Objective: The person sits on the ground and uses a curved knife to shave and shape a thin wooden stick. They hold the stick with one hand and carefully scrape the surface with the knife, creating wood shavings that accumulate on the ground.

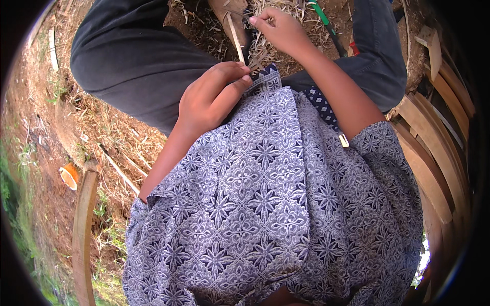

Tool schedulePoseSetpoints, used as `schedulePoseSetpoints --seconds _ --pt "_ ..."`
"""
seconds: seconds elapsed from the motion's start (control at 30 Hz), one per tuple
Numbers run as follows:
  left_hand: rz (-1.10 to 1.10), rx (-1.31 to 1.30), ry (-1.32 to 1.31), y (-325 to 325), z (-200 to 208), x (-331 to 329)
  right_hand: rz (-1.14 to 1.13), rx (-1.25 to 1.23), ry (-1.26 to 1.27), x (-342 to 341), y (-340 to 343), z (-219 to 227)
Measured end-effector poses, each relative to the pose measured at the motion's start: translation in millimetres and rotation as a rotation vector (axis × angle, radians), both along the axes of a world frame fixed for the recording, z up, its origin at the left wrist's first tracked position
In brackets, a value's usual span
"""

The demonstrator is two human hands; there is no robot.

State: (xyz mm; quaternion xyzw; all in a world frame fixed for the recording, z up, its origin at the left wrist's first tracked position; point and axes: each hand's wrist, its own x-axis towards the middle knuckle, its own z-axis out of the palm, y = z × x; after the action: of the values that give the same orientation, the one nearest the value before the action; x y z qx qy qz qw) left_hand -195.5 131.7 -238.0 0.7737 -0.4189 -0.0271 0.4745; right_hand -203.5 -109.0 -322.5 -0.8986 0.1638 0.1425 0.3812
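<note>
My left hand [212, 97] rests in front of my patterned shirt, its fingers closed on the near end of a thin pale wooden stick [236, 38]. The stick points away from me, over a brown piece [223, 23] that looks like wood. To the right of the stick's far end, my right hand [279, 33] is closed, thumb against fingers. From its pinch a thin dark strip [238, 12] reaches left across the stick's far end. Whether that strip is a blade cannot be made out.
Pale shavings [296, 51] litter the soil between my bent legs. A green and black long-handled thing [321, 14] lies right of my right hand, with a small red piece [353, 48] nearby. Curved wooden planks [434, 143] stack at right. At left are an orange cup-like object [69, 176] and a plank [84, 229].
</note>
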Motion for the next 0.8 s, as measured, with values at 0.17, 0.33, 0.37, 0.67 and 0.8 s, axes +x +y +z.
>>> schedulePoseSetpoints --seconds 0.17,0.33,0.37,0.67,0.8 --pt "0.042 -0.028 -0.004 -0.1 -6.8 -2.0 0.080 0.220 0.215 -11.6 5.6 77.4" --pt "0.020 -0.016 0.003 -1.3 -4.7 -1.2 0.114 0.261 0.241 -21.5 12.2 89.7" --pt "-0.007 -0.014 0.011 -0.6 -1.9 1.0 0.122 0.251 0.264 -20.2 14.3 90.0" --pt "-0.050 0.010 0.009 -0.5 2.5 2.4 0.173 0.105 0.116 -14.5 3.0 36.1" --pt "-0.031 0.020 0.034 -1.3 6.2 3.4 0.002 0.103 0.146 -4.0 2.0 35.5"
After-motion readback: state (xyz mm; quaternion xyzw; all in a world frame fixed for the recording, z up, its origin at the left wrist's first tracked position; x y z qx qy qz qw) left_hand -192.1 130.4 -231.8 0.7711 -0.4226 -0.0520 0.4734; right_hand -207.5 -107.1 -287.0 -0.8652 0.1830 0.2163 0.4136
